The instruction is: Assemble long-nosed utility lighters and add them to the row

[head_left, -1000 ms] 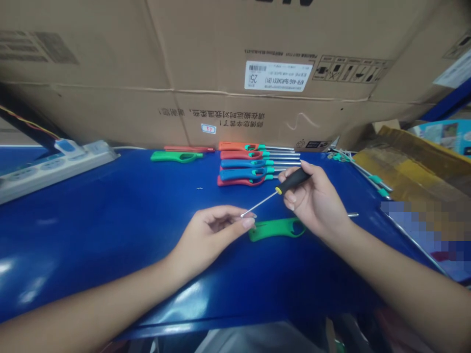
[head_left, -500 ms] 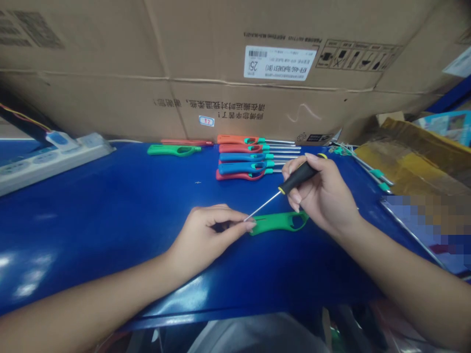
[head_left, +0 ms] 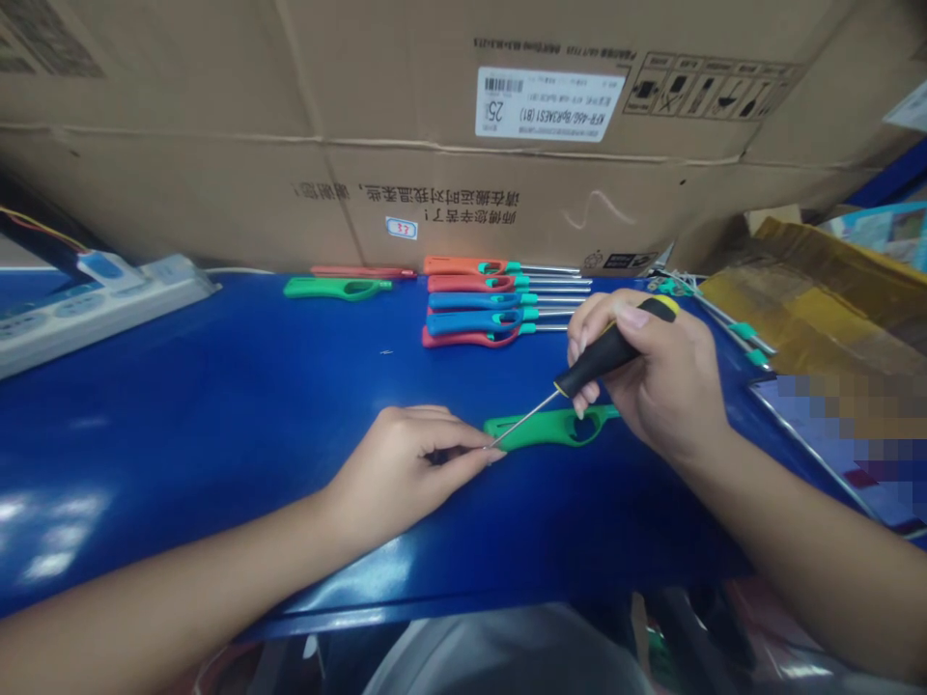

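Note:
My right hand is wrapped round the black and yellow handle of a screwdriver. Its thin metal shaft slants down to the left, and the tip meets the fingertips of my left hand. There the thumb and forefinger are pinched together; whatever lies between them is too small to make out. Just behind the tip lies a green lighter body on the blue table, with a slot at its left end and a trigger opening at its right. My right hand hides part of its right end.
Several long-necked lighters in red, blue and orange lie stacked in a row. A green lighter shell and a red shell sit left of them. Tiny metal bits lie nearby. A power strip and a large cardboard box border the table.
The left fingertips and screwdriver tip have come off the green lighter's end to just in front of it. The screwdriver handle has shifted slightly right.

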Demonstrator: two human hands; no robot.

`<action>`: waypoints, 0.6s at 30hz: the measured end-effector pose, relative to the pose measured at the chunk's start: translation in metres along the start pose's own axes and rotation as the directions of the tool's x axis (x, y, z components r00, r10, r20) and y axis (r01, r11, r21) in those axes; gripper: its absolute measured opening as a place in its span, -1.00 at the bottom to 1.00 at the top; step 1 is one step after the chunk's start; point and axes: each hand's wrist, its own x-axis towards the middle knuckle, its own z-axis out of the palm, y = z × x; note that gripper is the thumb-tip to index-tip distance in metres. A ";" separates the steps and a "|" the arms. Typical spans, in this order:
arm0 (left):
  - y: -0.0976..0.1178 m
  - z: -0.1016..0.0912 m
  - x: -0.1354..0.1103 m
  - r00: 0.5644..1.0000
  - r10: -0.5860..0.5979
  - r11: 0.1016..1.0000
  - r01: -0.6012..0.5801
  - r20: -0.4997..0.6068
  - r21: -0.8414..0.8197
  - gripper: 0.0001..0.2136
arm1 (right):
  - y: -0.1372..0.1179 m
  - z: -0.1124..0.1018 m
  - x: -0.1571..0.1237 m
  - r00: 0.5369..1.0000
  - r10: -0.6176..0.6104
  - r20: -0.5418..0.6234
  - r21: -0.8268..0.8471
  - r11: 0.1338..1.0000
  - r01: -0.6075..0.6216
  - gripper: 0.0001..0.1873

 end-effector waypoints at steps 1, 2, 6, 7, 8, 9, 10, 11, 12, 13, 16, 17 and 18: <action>0.000 0.000 0.000 1.000 -0.001 1.000 0.001 0.006 0.001 -0.94 | 0.000 0.000 -0.001 1.000 -0.001 0.008 -0.004 1.000 0.001 -0.75; -0.001 0.001 0.000 1.000 -0.002 1.000 0.002 0.016 0.003 -0.94 | 0.001 0.001 -0.002 1.000 -0.002 0.015 -0.015 1.000 0.002 -0.75; -0.002 0.001 -0.001 0.999 0.010 1.000 -0.010 0.037 0.013 -0.93 | 0.001 0.000 -0.004 0.999 -0.021 0.030 -0.074 0.997 0.023 -0.76; -0.002 0.001 -0.001 0.999 0.014 1.000 -0.014 0.037 0.015 -0.93 | 0.000 0.000 -0.004 0.999 -0.032 0.032 -0.080 0.996 0.034 -0.76; -0.002 0.001 -0.002 0.999 0.016 1.000 -0.017 0.037 0.018 -0.93 | 0.000 0.000 -0.004 0.998 -0.043 0.036 -0.083 0.996 0.045 -0.76; -0.002 0.001 -0.002 0.999 0.018 1.000 -0.019 0.038 0.023 -0.93 | 0.000 -0.001 -0.004 0.998 -0.053 0.039 -0.084 0.995 0.056 -0.76; -0.002 0.001 -0.002 0.999 0.019 0.999 -0.020 0.040 0.030 -0.93 | 0.000 -0.001 -0.003 0.997 -0.059 0.043 -0.086 0.994 0.063 -0.75; -0.002 0.001 -0.002 0.999 0.018 0.999 -0.019 0.043 0.038 -0.93 | 0.001 -0.002 -0.003 0.997 -0.059 0.047 -0.090 0.994 0.063 -0.75; -0.002 0.001 -0.002 0.999 0.017 0.999 -0.019 0.045 0.044 -0.93 | 0.001 -0.002 -0.003 0.997 -0.059 0.052 -0.093 0.994 0.064 -0.75; -0.002 0.001 -0.002 0.999 0.019 0.999 -0.021 0.047 0.047 -0.93 | 0.001 -0.002 -0.002 0.997 -0.060 0.057 -0.092 0.994 0.065 -0.75; -0.004 0.001 -0.002 0.998 0.037 0.998 -0.039 0.048 0.048 -0.93 | 0.003 -0.002 -0.001 0.996 -0.067 0.061 -0.082 0.994 0.072 -0.77; -0.005 0.001 -0.002 0.998 0.043 0.998 -0.046 0.047 0.049 -0.93 | 0.003 -0.002 -0.001 0.996 -0.067 0.056 -0.080 0.994 0.071 -0.78; -0.005 0.001 -0.002 0.998 0.047 0.997 -0.050 0.047 0.052 -0.93 | 0.003 -0.002 -0.001 0.997 -0.060 0.046 -0.082 0.995 0.064 -0.77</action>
